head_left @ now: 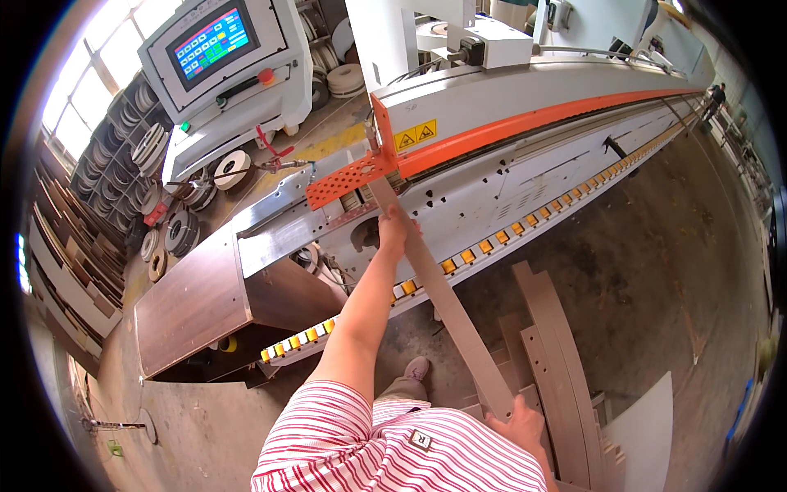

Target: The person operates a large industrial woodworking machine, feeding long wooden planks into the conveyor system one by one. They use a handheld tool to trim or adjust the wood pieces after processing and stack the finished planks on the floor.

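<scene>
A long narrow grey-brown board [447, 307] slants from the machine down toward my right side. My left hand [393, 234] grips it near its far end, with the fingers over its edge. At the near end my right hand [518, 422] holds the board, some of its fingers hidden. The board's far tip lies at the infeed of a long edge-banding machine [525, 172], beside an orange perforated guard [352, 180]. Below my left hand runs a rail with yellow rollers [467, 256] along the machine's front.
More grey-brown boards [561, 361] are stacked at my right. To the left stand a dark brown cabinet [197, 303] and a control panel with a lit screen [211, 41]. Rolls of edge tape [182, 232] fill the far left. Another person [716, 100] is far off at right.
</scene>
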Demonstrator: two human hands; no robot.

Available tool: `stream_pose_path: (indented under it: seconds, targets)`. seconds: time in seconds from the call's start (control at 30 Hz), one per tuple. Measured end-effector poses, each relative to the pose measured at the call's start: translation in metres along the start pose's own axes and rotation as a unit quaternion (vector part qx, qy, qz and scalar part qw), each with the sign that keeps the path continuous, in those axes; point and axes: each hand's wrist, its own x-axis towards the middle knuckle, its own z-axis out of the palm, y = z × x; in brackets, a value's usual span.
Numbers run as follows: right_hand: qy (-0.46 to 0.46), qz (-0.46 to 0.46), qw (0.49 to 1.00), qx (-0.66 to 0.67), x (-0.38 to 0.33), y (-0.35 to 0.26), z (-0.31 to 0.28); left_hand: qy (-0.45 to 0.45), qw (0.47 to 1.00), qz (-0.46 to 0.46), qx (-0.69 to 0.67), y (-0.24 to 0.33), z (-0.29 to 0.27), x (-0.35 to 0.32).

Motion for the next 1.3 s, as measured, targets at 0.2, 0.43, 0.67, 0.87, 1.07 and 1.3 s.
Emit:
stream_pose_path:
  seconds: [0.2,0.43,0.67,0.87,1.07,1.3]
  targets:
    - [0.043,0.001,0.999,-0.032,0.022,0.020,-0.020,0.011,1.000,-0.013,-0.004,-0.011,0.048,0.009]
    - [0.049,0.049,0.997,0.018,0.046,0.053,-0.053,-0.136,0.986,0.070,0.069,-0.039,0.073,0.090]
    - [0.114,0.261,0.958,0.017,-0.144,0.215,-0.018,-0.237,0.873,0.346,0.248,-0.066,0.072,-0.078]
    - [0.059,0.205,0.961,-0.178,-0.253,0.215,0.061,-0.439,0.845,0.037,0.303,-0.137,-0.035,-0.230]
    - [0.062,0.172,0.960,-0.212,-0.221,0.232,0.088,-0.533,0.715,-0.234,0.389,-0.163,-0.083,-0.302]
    - [0.105,0.047,0.990,-0.080,-0.126,0.133,0.042,-0.461,0.812,-0.289,0.211,-0.145,-0.057,-0.329]
